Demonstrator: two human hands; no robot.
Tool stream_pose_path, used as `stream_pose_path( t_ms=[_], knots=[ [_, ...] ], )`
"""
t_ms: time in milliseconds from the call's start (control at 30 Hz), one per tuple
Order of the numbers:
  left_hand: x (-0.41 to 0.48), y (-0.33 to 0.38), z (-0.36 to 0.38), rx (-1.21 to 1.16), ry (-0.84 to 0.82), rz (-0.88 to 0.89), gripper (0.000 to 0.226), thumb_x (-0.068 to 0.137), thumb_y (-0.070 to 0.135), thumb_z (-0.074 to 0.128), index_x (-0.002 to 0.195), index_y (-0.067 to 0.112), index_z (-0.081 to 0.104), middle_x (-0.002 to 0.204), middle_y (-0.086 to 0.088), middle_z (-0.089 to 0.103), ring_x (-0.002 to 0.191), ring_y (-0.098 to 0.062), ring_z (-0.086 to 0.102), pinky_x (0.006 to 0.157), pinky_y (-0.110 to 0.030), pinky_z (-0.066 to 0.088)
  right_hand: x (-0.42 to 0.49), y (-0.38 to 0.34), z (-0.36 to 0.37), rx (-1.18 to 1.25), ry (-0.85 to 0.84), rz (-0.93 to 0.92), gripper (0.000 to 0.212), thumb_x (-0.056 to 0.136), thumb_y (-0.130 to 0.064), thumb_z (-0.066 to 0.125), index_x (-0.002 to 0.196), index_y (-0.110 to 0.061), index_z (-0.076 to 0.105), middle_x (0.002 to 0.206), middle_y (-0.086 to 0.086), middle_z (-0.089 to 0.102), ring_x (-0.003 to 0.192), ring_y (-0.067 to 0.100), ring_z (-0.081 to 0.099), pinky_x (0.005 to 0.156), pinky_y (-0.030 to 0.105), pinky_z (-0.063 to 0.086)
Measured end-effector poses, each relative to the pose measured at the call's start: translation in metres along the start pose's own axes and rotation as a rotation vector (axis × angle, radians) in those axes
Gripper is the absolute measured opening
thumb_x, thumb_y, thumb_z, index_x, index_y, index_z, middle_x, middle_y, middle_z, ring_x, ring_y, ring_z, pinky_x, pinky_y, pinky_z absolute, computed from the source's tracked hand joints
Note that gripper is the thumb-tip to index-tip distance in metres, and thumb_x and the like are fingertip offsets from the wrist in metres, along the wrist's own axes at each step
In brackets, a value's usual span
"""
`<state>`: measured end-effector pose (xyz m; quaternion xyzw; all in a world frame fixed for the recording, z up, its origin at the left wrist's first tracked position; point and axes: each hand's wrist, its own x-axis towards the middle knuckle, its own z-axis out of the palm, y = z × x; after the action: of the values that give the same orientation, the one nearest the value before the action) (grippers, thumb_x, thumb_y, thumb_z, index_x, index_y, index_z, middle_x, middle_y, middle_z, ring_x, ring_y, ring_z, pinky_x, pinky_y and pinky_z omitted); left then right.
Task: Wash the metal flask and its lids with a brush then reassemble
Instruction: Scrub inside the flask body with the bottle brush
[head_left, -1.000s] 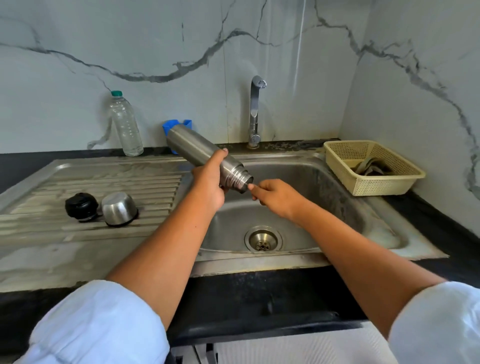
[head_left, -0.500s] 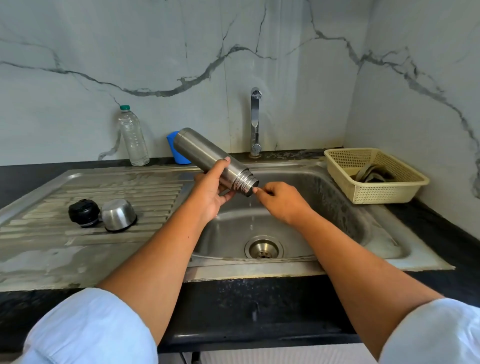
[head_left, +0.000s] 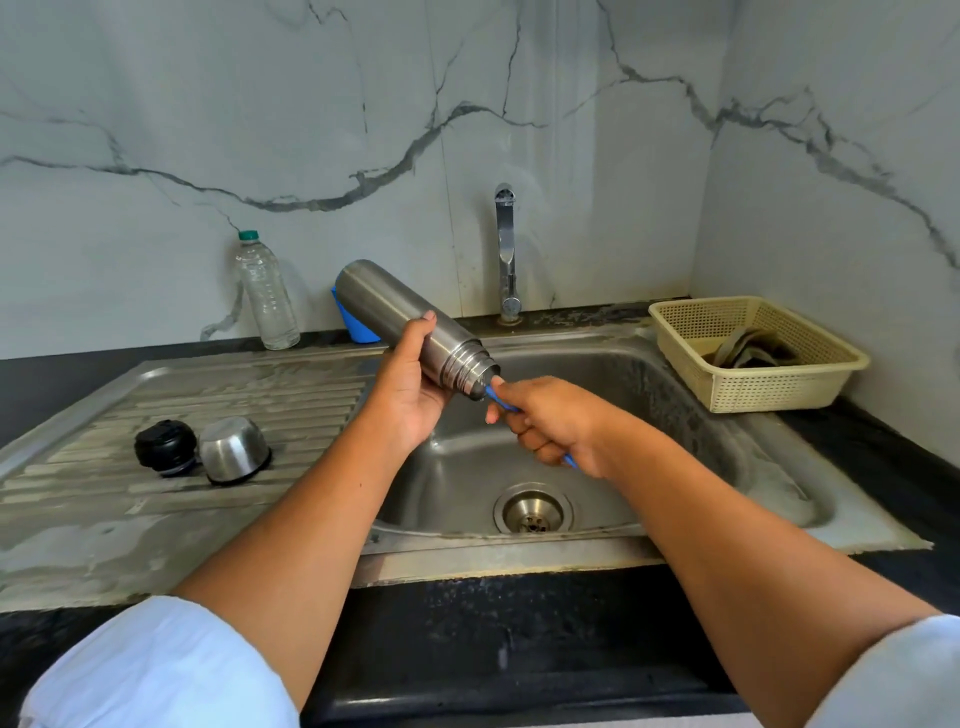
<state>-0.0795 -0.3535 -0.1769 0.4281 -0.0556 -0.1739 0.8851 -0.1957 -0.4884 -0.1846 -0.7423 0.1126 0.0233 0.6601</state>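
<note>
The metal flask (head_left: 384, 306) is held over the sink (head_left: 649, 395), tilted with its open threaded mouth down and to the right and its base up and to the left. The left grip (head_left: 410, 384) is closed round the flask body just behind the threaded neck: thumb on the upper side, palm and fingers underneath. The right grip (head_left: 550, 421) is closed in a fist round the blue brush handle (head_left: 496, 400), index finger extended toward the mouth. The handle enters the mouth, the brush head is hidden, and the handle's tail shows below the fist. Both lids lie on the drainboard (head_left: 208, 384), side by side and touching — the black inner lid (head_left: 165, 447) on the left, the steel cup lid (head_left: 234, 449) on the right, well apart from the flask.
</note>
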Motion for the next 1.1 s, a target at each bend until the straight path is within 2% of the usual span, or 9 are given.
stream_pose_path(
  t_ms=[100,200,300,400,567,667,867,967,1100],
  knots=[
    [0.001,0.004,-0.002,-0.029,0.01,0.04,0.058,0.092,0.023,0.074,0.142,0.008,0.049,0.125,-0.017,0.068,0.11,-0.028,0.07,0.077,-0.041,0.063,0.002,-0.002,0.004,-0.521,0.243,-0.255,0.038,0.103,-0.049,0.052,0.086,-0.022,0.073,0.065,-0.002,0.053,0.055,0.011,0.045,0.054,0.027,0.039],
    [0.001,0.004,-0.004,-0.043,0.023,0.056,0.063,0.09,0.023,0.077,0.144,0.009,0.047,0.137,-0.019,0.065,0.118,-0.03,0.069,0.082,-0.044,0.063,0.001,-0.001,0.003,-0.687,0.321,-0.352,0.029,0.101,-0.049,0.056,0.086,-0.029,0.072,0.063,-0.003,0.057,0.059,0.013,0.052,0.058,0.031,0.043],
    [-0.003,0.004,-0.002,-0.029,0.03,0.064,0.064,0.088,0.026,0.079,0.142,0.011,0.049,0.135,-0.018,0.066,0.117,-0.029,0.069,0.079,-0.042,0.064,0.0,0.001,0.006,-0.684,0.355,-0.361,0.023,0.1,-0.048,0.058,0.086,-0.033,0.069,0.063,-0.004,0.058,0.06,0.014,0.054,0.058,0.033,0.047],
    [-0.007,0.003,-0.002,-0.018,0.009,0.067,0.077,0.078,0.035,0.085,0.143,0.012,0.05,0.136,-0.017,0.066,0.118,-0.029,0.069,0.074,-0.038,0.063,-0.001,0.008,0.012,-0.637,0.355,-0.345,0.021,0.1,-0.046,0.059,0.09,-0.033,0.071,0.061,-0.006,0.055,0.058,0.01,0.051,0.053,0.027,0.041],
    [-0.004,-0.009,-0.009,0.03,0.054,0.01,0.066,0.085,0.033,0.082,0.14,0.014,0.052,0.132,-0.017,0.068,0.117,-0.032,0.069,0.082,-0.046,0.063,0.0,0.024,0.018,-0.603,0.4,-0.26,0.041,0.099,-0.048,0.059,0.065,-0.023,0.059,0.052,-0.008,0.049,0.048,0.008,0.044,0.049,0.025,0.034],
    [-0.002,-0.013,-0.012,0.113,0.069,-0.008,0.063,0.084,0.037,0.082,0.138,0.017,0.054,0.128,-0.012,0.071,0.114,-0.029,0.071,0.078,-0.043,0.063,-0.004,0.027,0.016,-0.597,0.408,-0.242,0.042,0.098,-0.049,0.059,0.068,-0.019,0.059,0.049,-0.008,0.045,0.048,0.009,0.041,0.05,0.028,0.032],
    [-0.002,-0.019,-0.011,0.147,0.092,-0.021,0.057,0.084,0.034,0.082,0.133,0.021,0.056,0.122,-0.007,0.074,0.11,-0.023,0.073,0.094,-0.046,0.06,-0.008,0.029,0.015,-0.591,0.408,-0.232,0.041,0.098,-0.049,0.057,0.073,-0.017,0.06,0.053,-0.003,0.046,0.05,0.011,0.042,0.053,0.033,0.038],
    [-0.001,-0.019,-0.011,0.157,0.106,-0.019,0.055,0.085,0.032,0.081,0.133,0.021,0.057,0.121,-0.005,0.075,0.109,-0.021,0.074,0.095,-0.043,0.059,-0.008,0.028,0.014,-0.574,0.399,-0.182,0.04,0.098,-0.049,0.056,0.075,-0.017,0.061,0.05,-0.006,0.046,0.05,0.009,0.042,0.054,0.033,0.04],
    [0.001,-0.018,-0.013,0.164,0.104,-0.025,0.053,0.087,0.031,0.08,0.133,0.019,0.058,0.121,-0.008,0.075,0.11,-0.023,0.073,0.095,-0.044,0.059,-0.007,0.028,0.016,-0.562,0.392,-0.175,0.034,0.099,-0.046,0.055,0.082,-0.018,0.066,0.051,-0.008,0.048,0.049,0.008,0.044,0.051,0.027,0.038]
  ],
)
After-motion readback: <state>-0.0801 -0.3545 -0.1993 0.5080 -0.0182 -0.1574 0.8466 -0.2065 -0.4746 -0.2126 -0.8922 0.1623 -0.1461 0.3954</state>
